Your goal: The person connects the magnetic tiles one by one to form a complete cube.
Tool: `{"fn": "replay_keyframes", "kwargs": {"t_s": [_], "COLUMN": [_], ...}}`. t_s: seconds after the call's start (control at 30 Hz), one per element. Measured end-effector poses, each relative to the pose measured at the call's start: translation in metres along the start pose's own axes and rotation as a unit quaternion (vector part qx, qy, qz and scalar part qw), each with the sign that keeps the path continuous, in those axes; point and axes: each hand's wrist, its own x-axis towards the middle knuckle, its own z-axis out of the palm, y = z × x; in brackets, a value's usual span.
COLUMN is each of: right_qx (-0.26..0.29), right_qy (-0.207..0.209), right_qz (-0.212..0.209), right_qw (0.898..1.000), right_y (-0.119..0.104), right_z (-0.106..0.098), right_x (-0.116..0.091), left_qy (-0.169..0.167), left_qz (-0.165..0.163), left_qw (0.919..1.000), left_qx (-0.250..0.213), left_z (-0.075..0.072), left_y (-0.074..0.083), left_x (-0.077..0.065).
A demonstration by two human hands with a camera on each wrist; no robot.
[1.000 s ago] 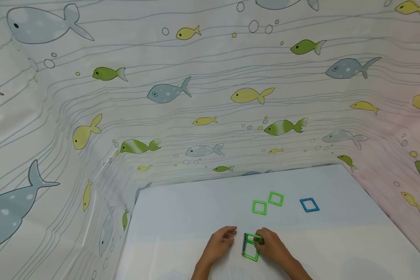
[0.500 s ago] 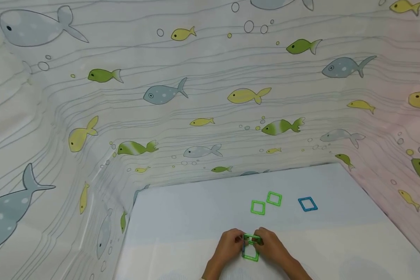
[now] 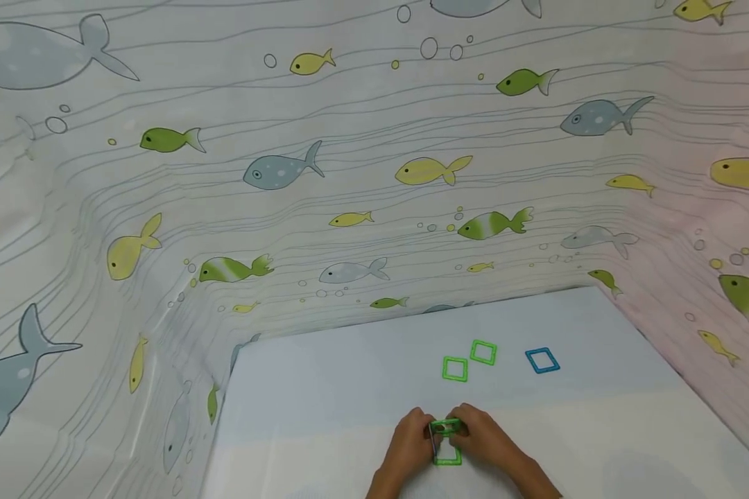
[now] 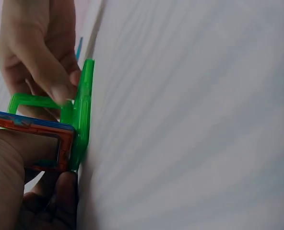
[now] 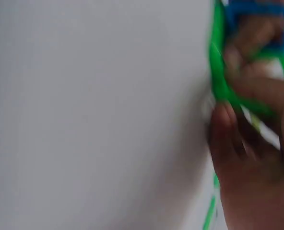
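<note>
On the near part of the tabletop, well in from its left and right edges, both hands are at work on a small group of square frames. One flat green frame lies as the base; an upright green frame stands at its far side, and a side frame stands at its left (orange to the left wrist view, blue to the right; one piece or two, cannot tell). The right hand pinches the upright green frame, fingertips close together. The left hand has its fingers curled round the side frame, one passing through the opening. Towards the tabletop's far edge lie two loose green frames and, nearer the far right corner, a loose blue frame, all untouched.

Assessment: the step appears to be closing the corner between the uprights. Best practice: lower edges seated squarely on the base, light and even pressure, fingertips clear of the seam. Uneven pushing could tip a frame. Contact at the seam is hidden by fingers.
</note>
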Motion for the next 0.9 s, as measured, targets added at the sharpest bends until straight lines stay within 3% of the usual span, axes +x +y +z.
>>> {"fn": "replay_keyframes", "kwargs": {"t_s": [0.1,0.2,0.33,0.47,0.57,0.67,0.9], "right_qx": [0.016,-0.008,-0.061,-0.106,-0.12,-0.119,-0.156], "right_qy": [-0.021,0.038,0.144,0.188,0.181,0.168,0.147], "right_qz": [0.02,0.082,0.173,0.236,0.278,0.3,0.31], "right_qw": [0.999,0.996,0.973,0.947,0.936,0.932,0.926], "right_y": [0.009,0.021,0.041,0.063,0.076,0.083,0.09], "right_z": [-0.027,-0.061,-0.102,-0.13,-0.138,-0.139,-0.128], "right_x": [-0.002,-0.002,-0.006,-0.009,-0.007,-0.004,-0.001], "left_qy": [-0.003,0.0,0.022,0.043,0.053,0.057,0.07], "left_qz": [-0.014,-0.016,-0.008,-0.003,-0.015,-0.04,-0.103], "left_qw": [0.9999,0.9998,0.9997,0.9988,0.9982,0.9974,0.9923], "left_qx": [-0.003,-0.007,0.008,0.025,0.025,0.02,-0.002], "left_z": [0.0,0.001,0.002,0.004,0.006,0.01,0.022], "left_y": [0.001,0.002,0.003,0.005,0.008,0.011,0.015], "left_x": [0.0,0.001,-0.002,-0.005,-0.007,-0.009,-0.015]}}
